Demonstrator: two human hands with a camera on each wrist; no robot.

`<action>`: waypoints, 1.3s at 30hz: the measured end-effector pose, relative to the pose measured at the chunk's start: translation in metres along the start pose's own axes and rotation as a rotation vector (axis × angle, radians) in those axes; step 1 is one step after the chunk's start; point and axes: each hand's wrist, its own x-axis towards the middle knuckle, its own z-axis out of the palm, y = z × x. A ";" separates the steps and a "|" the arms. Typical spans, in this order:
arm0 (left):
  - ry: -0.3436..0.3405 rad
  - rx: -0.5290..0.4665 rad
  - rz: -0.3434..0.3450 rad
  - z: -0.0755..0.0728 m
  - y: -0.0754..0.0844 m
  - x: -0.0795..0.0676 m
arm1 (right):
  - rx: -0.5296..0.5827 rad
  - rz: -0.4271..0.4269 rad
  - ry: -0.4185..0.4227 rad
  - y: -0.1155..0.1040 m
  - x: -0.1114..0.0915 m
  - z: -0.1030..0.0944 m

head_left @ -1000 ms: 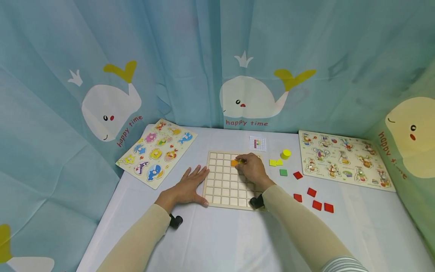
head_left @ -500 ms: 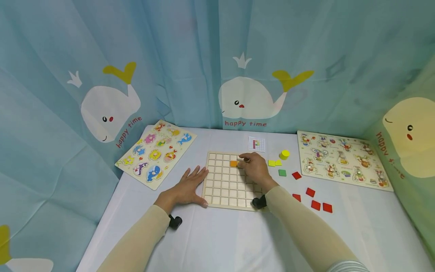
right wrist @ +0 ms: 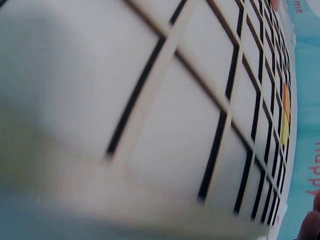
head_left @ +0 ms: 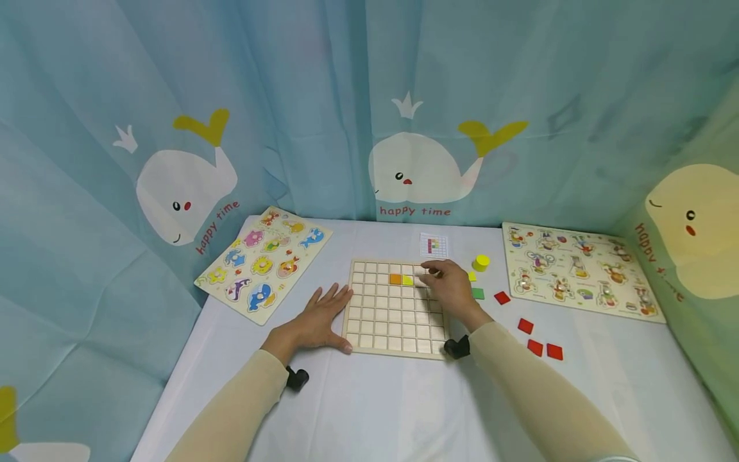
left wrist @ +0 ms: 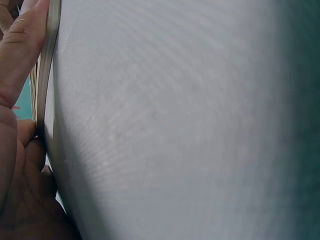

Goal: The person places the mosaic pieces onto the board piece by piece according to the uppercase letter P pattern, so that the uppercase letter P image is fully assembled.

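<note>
My left hand (head_left: 317, 319) lies with its fingers spread at the left edge of the wooden grid board (head_left: 375, 353); the left wrist view shows the thumb (left wrist: 22, 47) against the board's side. An orange tile (head_left: 395, 279) and a yellow tile (head_left: 407, 280) sit side by side in cells of the second row from the back. My right hand (head_left: 453, 292) hovers over the board's back right corner, just right of the yellow tile, fingers loosely bent with nothing visible between them. In the right wrist view, only its fingertips (right wrist: 311, 225) show at the edge.
Right of the board lie a yellow tile (head_left: 472, 276), a green tile (head_left: 478, 293) and several red tiles (head_left: 525, 326). A yellow cylinder (head_left: 481, 262) and a pattern card (head_left: 433, 245) stand behind. Animal puzzle boards lie left (head_left: 265, 263) and right (head_left: 577, 269).
My right hand has let go of the yellow tile beside the orange one and moved right, baring it. One red tile is now hidden by the right arm. My left hand stays put.
</note>
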 end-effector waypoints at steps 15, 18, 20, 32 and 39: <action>0.015 -0.018 0.006 0.000 0.002 -0.002 | -0.079 0.040 0.124 0.038 -0.042 -0.059; 0.016 -0.020 0.008 0.000 0.002 -0.002 | -0.083 0.076 0.112 0.049 -0.057 -0.068; 0.015 -0.023 0.008 0.001 0.001 -0.002 | -0.083 0.096 0.091 0.056 -0.067 -0.073; 0.009 -0.006 -0.016 0.002 0.000 0.000 | -0.149 0.096 0.103 0.085 -0.121 -0.109; -0.003 0.006 -0.031 0.002 0.002 0.000 | -0.184 0.192 0.003 0.116 -0.139 -0.147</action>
